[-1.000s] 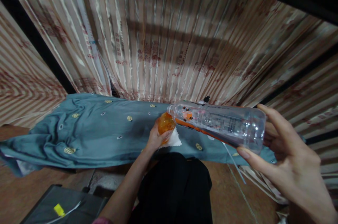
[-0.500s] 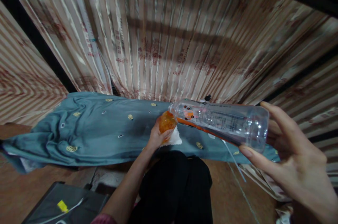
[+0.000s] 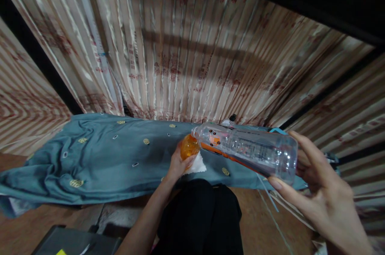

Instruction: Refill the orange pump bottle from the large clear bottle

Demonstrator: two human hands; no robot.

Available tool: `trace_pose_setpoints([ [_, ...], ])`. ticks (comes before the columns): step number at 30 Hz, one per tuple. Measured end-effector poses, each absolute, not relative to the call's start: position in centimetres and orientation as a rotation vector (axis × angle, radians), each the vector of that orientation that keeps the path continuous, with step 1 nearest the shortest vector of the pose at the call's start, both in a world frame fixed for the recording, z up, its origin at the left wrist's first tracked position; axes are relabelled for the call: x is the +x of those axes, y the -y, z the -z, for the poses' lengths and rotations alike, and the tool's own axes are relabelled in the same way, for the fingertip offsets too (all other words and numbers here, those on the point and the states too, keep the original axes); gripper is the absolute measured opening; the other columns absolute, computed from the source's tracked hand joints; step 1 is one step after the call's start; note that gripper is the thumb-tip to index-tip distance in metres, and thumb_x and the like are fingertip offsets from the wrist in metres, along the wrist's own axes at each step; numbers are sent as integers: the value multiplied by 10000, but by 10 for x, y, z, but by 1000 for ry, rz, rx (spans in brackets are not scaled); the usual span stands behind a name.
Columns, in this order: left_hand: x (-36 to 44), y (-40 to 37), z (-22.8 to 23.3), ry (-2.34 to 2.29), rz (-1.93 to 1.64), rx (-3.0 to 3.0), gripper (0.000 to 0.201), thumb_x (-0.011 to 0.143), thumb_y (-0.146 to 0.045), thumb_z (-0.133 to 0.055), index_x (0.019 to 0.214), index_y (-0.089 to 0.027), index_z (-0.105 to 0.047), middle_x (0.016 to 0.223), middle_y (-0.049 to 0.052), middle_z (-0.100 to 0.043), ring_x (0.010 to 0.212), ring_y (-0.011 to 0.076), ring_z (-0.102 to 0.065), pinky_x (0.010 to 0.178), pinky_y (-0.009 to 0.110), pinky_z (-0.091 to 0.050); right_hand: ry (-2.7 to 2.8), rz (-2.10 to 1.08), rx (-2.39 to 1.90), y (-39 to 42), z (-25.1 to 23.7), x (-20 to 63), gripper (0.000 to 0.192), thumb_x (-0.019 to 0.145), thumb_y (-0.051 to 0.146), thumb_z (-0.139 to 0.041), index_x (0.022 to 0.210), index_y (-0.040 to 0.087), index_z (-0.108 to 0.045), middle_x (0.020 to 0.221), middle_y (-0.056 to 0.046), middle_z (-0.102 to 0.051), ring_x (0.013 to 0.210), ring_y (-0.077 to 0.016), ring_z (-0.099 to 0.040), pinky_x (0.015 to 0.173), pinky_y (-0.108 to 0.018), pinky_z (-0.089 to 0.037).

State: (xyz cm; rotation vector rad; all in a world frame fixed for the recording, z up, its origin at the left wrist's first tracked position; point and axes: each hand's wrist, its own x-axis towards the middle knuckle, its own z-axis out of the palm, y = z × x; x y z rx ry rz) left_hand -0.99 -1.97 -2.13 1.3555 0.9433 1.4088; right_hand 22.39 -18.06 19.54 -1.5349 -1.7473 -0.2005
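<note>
My right hand (image 3: 323, 191) grips the base of a clear plastic bottle (image 3: 249, 148) with an orange and black printed label. The bottle lies nearly on its side, its uncapped neck pointing left and slightly lower on its label side. My left hand (image 3: 179, 162) is wrapped round an orange see-through container (image 3: 190, 146), whose exact kind I cannot make out. The bottle's mouth meets the top of this container; whether liquid is flowing does not show. Under the left hand, a piece of white tissue (image 3: 198, 164) lies on the blue-green cloth (image 3: 114, 158).
The patterned cloth covers a long low surface before my knees (image 3: 200, 215). A small clear item with a black top (image 3: 232, 118) stands behind the bottle. Pleated striped curtains (image 3: 180, 58) hang at the back. A dark box (image 3: 78, 243) is on the floor at lower left.
The camera view has shifted, so the cloth sits lower in the picture. My right hand and the bottle appear slightly further left and lower; both holds stay the same.
</note>
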Motion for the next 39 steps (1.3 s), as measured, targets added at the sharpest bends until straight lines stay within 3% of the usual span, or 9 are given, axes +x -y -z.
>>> trace_pose_setpoints([
  [8, -12, 19, 24, -956, -1389, 1379, 656, 701, -373, -760, 1280, -200, -506, 1254, 100, -655, 1188, 284, -622, 1078, 452, -449, 1685, 75, -1496, 180, -194, 225, 838, 746, 427, -760, 1485, 286, -392, 1320, -65, -634, 1109, -228, -676, 938, -308, -520],
  [19, -11, 21, 23, -974, -1368, 1387, 660, 712, -335, -754, 1298, -190, -485, 1237, 115, -659, 1163, 294, -633, 1063, 479, -456, 1707, 120, -1488, 174, -204, 223, 772, 772, 442, -735, 1464, 290, -428, 1291, -51, -657, 1069, -201, -691, 877, -227, -528],
  [27, -12, 22, 20, -972, -1376, 1406, 648, 721, -351, -755, 1291, -189, -495, 1257, 110, -648, 1188, 293, -621, 1082, 463, -444, 1731, 120, -1473, 172, -208, 221, 771, 778, 438, -722, 1472, 308, -411, 1281, -19, -662, 1042, -190, -701, 882, -240, -528],
  [39, -12, 20, 25, -1007, -1358, 1408, 663, 716, -356, -760, 1299, -197, -488, 1262, 111, -647, 1186, 293, -620, 1075, 463, -446, 1743, 121, -1515, 172, -211, 219, 775, 785, 495, -692, 1484, 395, -373, 1312, 11, -640, 1075, -271, -689, 913, -358, -557],
])
